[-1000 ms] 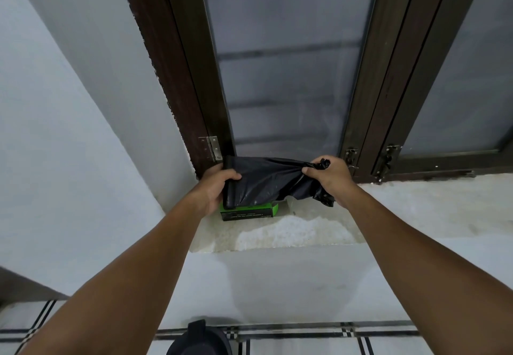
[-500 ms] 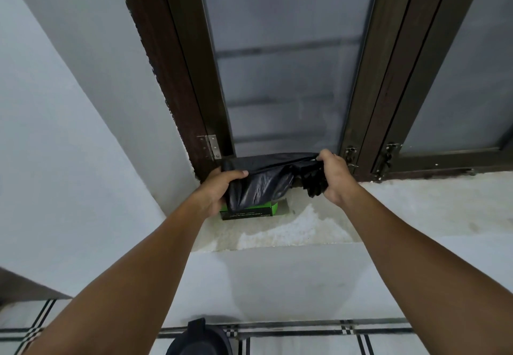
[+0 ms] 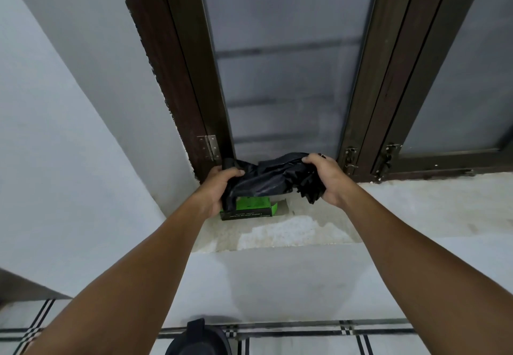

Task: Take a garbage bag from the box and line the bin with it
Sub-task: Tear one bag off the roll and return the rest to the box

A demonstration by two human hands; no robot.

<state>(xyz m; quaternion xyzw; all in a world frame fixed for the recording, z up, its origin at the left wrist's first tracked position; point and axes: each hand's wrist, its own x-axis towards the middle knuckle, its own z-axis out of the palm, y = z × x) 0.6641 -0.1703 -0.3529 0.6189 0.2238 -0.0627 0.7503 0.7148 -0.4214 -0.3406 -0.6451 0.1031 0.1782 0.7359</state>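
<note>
So the person is standing at a window ledge (image 3: 416, 210) and both hands are working a black garbage bag (image 3: 266, 179) that's bunched up between them, held just above the green box (image 3: 245, 210), which is sitting on the ledge right under the left-hand grip with its end flap hanging open toward the right. The left hand (image 3: 219, 185) is curling its fingers closed around one gathered end of the bag, thumb on top, and the right hand (image 3: 324, 177) is clamping down over the other end, where the plastic is crumpling into a wad below the palm. Between the two grips the film is sagging in folds, so I'd say they're at the stage of separating or opening the bag, and lining is not started. The bin (image 3: 197, 340) is peeking in at the bottom edge, well below both hands and near the floor tiles (image 3: 305, 338), only its dark top is showing. What I'm guessing could go wrong: the lower folds near the left grip are draping against the box, and I can't tell whether the bag is fully clear of it, so lifting away could be dragging that light box off the ledge. Also thin film pulled hard between two tight fists is asking to stretch or tear, and a bunched mouth is going to be a pain to find
</note>
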